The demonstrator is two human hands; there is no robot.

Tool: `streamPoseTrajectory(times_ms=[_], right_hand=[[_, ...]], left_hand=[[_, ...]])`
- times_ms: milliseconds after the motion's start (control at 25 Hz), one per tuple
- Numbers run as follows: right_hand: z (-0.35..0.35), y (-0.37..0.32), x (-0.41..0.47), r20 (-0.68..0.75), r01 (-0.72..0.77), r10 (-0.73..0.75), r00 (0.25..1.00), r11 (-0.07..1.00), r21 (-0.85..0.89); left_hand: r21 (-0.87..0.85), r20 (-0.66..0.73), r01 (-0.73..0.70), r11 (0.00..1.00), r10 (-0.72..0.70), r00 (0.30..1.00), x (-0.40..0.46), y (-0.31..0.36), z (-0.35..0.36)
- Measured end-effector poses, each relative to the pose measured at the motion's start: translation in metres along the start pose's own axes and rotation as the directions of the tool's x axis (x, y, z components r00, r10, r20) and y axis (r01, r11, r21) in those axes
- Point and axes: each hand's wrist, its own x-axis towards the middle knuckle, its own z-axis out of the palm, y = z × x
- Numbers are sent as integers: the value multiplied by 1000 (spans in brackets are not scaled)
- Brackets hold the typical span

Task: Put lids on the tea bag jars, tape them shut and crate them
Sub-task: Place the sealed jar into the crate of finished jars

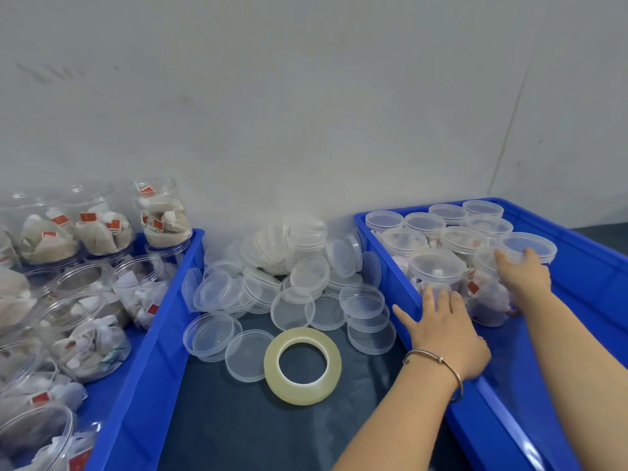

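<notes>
The blue crate [577, 287] on the right holds several lidded tea bag jars. My left hand [441, 331] reaches over the crate's near wall, its straight fingers resting against the front lidded jar [436, 266]. My right hand [523, 273] touches the jar with the raised lid [528, 248] at the right of the group, fingers spread on its side. A pile of clear lids [289, 287] lies on the dark table between the crates. A roll of clear tape [302, 365] lies flat in front of the lids.
A second blue crate [159, 321] on the left holds several open jars of tea bags [91, 341] with red tags, some lying on their sides. A pale wall stands close behind. The dark table top [238, 423] shows between the crates.
</notes>
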Motion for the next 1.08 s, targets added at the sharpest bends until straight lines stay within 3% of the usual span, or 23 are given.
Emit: streamPoseTrajectory(times_ms=[320,520,680,800,880,1000,1080], right_hand=[[18,-13,21,-29,-52,50,998,996,-73],[35,-20,12,11,-21,22,1000,993,-113],[48,-29,-6,36,-33,35,999,997,-66],[57,-34,-20,67,15,-17,998,999,28],[51,-31,-24,91,95,-85,992,989,-111],[30,-31,-26,48,339,-354,934,837,-430],[19,-41,-27,260,543,-486,834,643,-541]], left_hand=[[132,-31,-31,991,35,999,27,-1,-6],[228,-54,165,960,-156,986,33,5,-5],[113,-112,110,988,-97,989,30,3,-6],[121,-44,63,991,-58,997,26,-1,-9],[129,6,9,992,-10,1000,26,-3,-11],[153,83,-59,986,47,995,30,-7,-13],[179,63,-34,983,23,998,30,-8,-12]])
